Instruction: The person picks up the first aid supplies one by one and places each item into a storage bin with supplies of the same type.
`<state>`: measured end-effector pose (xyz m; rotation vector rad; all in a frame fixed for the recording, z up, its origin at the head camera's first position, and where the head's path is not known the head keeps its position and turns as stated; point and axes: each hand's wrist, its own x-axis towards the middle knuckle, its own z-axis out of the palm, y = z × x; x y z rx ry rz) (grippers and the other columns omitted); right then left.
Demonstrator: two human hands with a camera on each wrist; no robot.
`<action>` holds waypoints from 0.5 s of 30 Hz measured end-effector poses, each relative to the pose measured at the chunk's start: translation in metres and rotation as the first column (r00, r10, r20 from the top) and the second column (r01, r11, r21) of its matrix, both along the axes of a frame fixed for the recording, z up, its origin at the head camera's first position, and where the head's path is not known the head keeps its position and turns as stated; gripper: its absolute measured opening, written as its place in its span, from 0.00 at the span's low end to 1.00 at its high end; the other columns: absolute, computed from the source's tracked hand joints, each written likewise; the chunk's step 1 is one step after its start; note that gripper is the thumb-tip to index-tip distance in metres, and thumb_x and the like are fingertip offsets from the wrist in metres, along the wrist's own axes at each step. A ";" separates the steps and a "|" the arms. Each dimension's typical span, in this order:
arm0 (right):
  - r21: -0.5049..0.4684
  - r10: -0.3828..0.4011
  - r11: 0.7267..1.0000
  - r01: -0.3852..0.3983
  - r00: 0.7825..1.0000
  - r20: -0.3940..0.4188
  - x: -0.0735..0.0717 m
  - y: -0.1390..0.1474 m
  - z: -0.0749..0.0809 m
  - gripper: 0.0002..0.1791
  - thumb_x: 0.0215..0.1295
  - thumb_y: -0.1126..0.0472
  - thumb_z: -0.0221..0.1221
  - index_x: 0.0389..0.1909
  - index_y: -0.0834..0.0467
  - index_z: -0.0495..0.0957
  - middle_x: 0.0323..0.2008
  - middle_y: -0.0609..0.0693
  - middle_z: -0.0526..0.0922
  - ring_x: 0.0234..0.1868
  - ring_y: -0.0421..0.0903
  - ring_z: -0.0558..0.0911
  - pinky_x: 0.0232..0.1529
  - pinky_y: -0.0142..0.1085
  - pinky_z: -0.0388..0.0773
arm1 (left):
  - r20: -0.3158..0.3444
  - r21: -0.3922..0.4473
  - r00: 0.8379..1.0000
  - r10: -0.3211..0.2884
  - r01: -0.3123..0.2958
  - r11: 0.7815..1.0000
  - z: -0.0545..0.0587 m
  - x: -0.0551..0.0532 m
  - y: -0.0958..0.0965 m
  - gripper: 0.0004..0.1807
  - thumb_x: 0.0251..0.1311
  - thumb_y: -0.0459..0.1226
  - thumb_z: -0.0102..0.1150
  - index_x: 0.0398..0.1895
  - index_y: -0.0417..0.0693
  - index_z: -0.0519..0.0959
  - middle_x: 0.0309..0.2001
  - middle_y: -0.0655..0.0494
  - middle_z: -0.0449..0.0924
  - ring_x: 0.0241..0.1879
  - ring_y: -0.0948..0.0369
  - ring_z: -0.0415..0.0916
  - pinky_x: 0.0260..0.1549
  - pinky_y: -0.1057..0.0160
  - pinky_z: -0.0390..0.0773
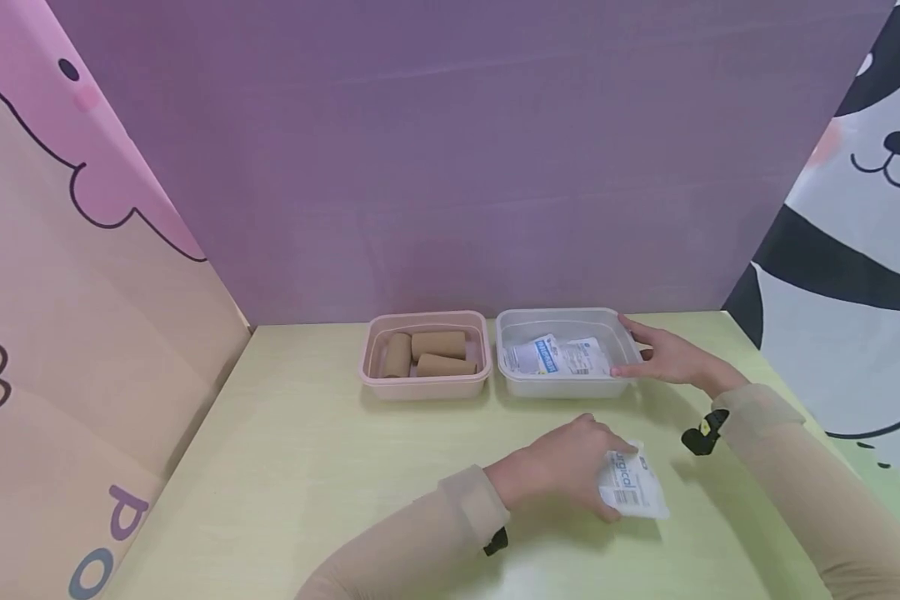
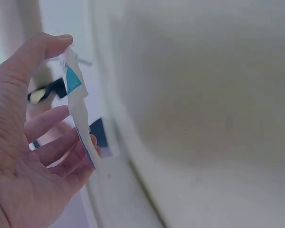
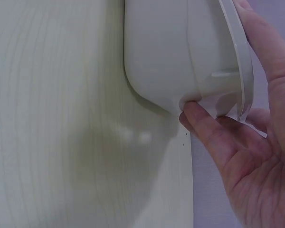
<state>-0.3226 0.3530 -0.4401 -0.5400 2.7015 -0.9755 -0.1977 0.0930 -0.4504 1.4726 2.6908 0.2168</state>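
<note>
My left hand (image 1: 558,467) pinches a flat white packet (image 1: 633,490) by its edges, above the near right part of the table. Blue print reading "urgical" and a barcode show on the packet. Seen edge-on in the left wrist view, the packet (image 2: 77,107) stands between the thumb and the fingers. At the back, my right hand (image 1: 671,360) grips the right end of a white plastic box (image 1: 558,387). In the right wrist view, fingertips (image 3: 197,109) tuck under the rim of this box. Inside it lie white-and-blue packets (image 1: 562,357).
Left of the white box stands a pink plastic box (image 1: 423,390) holding three brown cardboard rolls (image 1: 438,343). Both boxes stand near the back edge of the pale wood-grain table (image 1: 285,467). A purple cloth (image 1: 450,167) hangs behind, and printed panels rise at both sides.
</note>
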 end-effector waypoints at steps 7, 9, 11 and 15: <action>0.003 0.007 1.000 -0.007 1.000 0.005 0.001 0.000 -0.003 0.63 0.67 0.48 0.73 0.86 0.63 0.38 0.81 0.73 0.55 0.69 0.77 0.75 0.67 0.66 0.77 | 0.015 0.114 0.999 0.050 -0.051 0.992 0.017 -0.025 -0.017 0.48 0.45 0.59 0.83 0.71 0.51 0.80 0.61 0.65 0.87 0.51 0.72 0.79 0.59 0.80 0.72; 0.016 0.003 1.000 -0.003 1.000 -0.001 0.001 0.000 -0.003 0.63 0.67 0.47 0.73 0.86 0.63 0.39 0.81 0.74 0.55 0.70 0.78 0.74 0.67 0.67 0.77 | 0.001 0.127 0.998 0.066 -0.065 0.990 0.020 -0.033 -0.023 0.48 0.46 0.59 0.83 0.71 0.49 0.79 0.62 0.62 0.87 0.54 0.70 0.80 0.63 0.75 0.73; 0.024 0.000 1.000 0.000 1.000 -0.003 0.000 0.000 -0.003 0.64 0.67 0.47 0.73 0.86 0.63 0.38 0.81 0.74 0.55 0.70 0.78 0.74 0.66 0.67 0.77 | -0.013 0.143 0.995 0.099 -0.097 0.985 0.025 -0.039 -0.029 0.49 0.46 0.59 0.83 0.71 0.48 0.79 0.63 0.60 0.86 0.58 0.68 0.82 0.68 0.70 0.72; 0.017 0.000 1.000 0.000 1.000 -0.002 -0.001 0.001 -0.002 0.64 0.67 0.47 0.73 0.86 0.62 0.38 0.82 0.74 0.54 0.70 0.78 0.75 0.66 0.66 0.78 | -0.002 0.160 0.986 0.169 -0.167 0.973 0.035 -0.048 -0.041 0.49 0.46 0.60 0.82 0.71 0.49 0.79 0.65 0.58 0.85 0.65 0.63 0.81 0.71 0.66 0.72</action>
